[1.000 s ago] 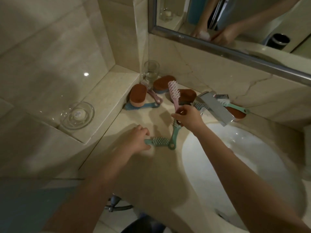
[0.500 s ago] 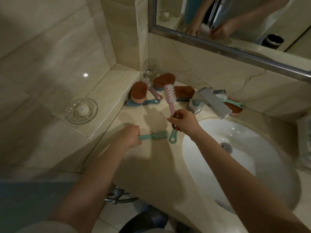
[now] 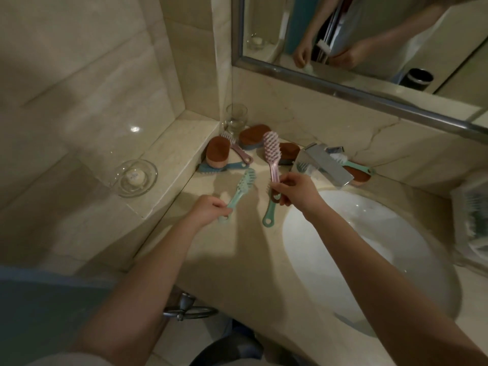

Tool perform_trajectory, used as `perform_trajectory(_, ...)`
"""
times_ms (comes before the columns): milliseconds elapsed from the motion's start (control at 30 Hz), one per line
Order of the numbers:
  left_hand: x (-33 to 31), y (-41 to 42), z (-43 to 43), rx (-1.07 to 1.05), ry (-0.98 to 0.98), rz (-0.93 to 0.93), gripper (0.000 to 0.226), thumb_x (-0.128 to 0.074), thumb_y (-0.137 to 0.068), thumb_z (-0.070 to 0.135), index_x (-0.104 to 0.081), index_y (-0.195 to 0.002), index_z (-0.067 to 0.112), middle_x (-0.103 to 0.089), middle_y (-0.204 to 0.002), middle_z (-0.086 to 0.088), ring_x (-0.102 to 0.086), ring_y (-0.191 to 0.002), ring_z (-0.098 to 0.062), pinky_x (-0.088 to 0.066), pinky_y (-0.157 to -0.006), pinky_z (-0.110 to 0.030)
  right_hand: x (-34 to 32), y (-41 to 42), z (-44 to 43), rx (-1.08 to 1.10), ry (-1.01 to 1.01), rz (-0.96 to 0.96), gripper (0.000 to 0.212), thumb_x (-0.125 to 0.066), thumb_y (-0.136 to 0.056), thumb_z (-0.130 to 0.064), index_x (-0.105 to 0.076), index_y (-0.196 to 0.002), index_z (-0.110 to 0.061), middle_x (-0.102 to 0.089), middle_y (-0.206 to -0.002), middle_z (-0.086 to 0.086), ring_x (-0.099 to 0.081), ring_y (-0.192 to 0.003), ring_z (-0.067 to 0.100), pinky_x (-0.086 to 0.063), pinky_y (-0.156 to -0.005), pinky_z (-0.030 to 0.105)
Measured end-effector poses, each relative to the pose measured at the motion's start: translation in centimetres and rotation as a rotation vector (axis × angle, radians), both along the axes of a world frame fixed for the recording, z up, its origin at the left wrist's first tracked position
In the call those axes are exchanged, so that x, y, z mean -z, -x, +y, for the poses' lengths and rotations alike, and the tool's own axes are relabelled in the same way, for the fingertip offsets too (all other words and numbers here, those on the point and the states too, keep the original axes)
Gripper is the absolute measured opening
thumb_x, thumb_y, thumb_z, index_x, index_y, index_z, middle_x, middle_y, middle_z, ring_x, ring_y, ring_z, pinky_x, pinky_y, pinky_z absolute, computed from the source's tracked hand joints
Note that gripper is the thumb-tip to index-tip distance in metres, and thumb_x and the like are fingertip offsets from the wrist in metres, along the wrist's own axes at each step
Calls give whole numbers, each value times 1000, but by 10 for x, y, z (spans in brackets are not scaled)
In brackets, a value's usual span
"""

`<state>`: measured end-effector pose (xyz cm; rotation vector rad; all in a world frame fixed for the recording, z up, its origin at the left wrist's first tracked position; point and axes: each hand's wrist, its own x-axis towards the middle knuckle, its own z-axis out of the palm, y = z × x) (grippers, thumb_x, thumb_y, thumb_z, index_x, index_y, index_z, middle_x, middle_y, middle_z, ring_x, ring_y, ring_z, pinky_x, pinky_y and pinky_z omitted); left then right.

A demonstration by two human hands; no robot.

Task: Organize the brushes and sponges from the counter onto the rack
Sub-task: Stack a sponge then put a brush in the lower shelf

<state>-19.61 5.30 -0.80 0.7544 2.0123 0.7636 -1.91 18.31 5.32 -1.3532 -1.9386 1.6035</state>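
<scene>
My left hand (image 3: 208,210) grips a pale green brush (image 3: 241,187) by its handle, bristle head raised and pointing away from me. My right hand (image 3: 295,190) holds a pink brush (image 3: 272,157) upright, and a second green brush handle (image 3: 269,215) hangs below the same hand. In the corner lie brown sponges (image 3: 217,154) (image 3: 253,136) (image 3: 289,151), a mauve brush (image 3: 239,151) and a blue brush (image 3: 219,167). Behind the tap, another green brush (image 3: 352,165) rests over a brown sponge (image 3: 356,175). A pale rack (image 3: 472,215) shows at the right edge.
A chrome tap (image 3: 323,165) stands behind the white basin (image 3: 369,249). A drinking glass (image 3: 236,118) sits in the corner. A glass dish with soap (image 3: 136,177) rests on the raised ledge at the left. A mirror (image 3: 369,35) hangs above.
My left hand has lifted the pale green brush off the counter and swung its head up and away. My right hand keeps the pink brush upright and has barely shifted.
</scene>
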Motion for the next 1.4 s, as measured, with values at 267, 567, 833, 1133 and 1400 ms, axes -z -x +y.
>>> perform_trajectory(267, -58, -58, 53, -59, -187, -190, 24, -67, -82, 7, -65, -106, 2, -65, -75, -4, -51, -40, -2, -41, -42, -12, -33, -55, 15, 123, -98, 132, 14, -60, -91, -7, -63, -77, -6, -64, -65, 4, -52, -41, 9, -40, -42, 19)
perform_trajectory(567, -88, -188, 110, 125, -288, -267, 20, -69, -80, 4, -62, -98, 8, -62, -69, -3, -59, -40, -1, -45, -45, -12, -50, -188, 29, 343, -164, 206, 16, -57, -92, -4, -62, -77, -7, -64, -57, -5, -53, -41, 5, -39, -44, 17)
perform_trajectory(833, -88, -298, 143, 281, -283, -286, 11, -64, -82, 1, -63, -75, 9, -63, -68, -6, -59, -41, -5, -44, -44, -13, -37, -310, 31, 500, -169, 221, 20, -56, -93, -5, -58, -73, -8, -64, -62, 2, -55, -42, 3, -43, -45, 16)
perform_trajectory(1133, -70, -389, 167, 264, -191, -312, 2, -63, -83, 1, -65, -83, 1, -63, -66, -7, -57, -40, -6, -43, -42, -15, -2, -413, 38, 653, -88, 208, 18, -55, -93, -6, -63, -78, 0, -64, -64, 7, -53, -47, 8, -42, -47, 18)
perform_trajectory(1400, -70, -411, 188, 191, -146, -259, 14, -64, -84, 3, -63, -98, -1, -65, -73, -9, -60, -42, -6, -50, -50, -17, 23, -432, 103, 770, -49, 36, 6, -58, -92, -11, -61, -97, -9, -64, -85, 5, -61, -67, 17, -51, -61, 27)
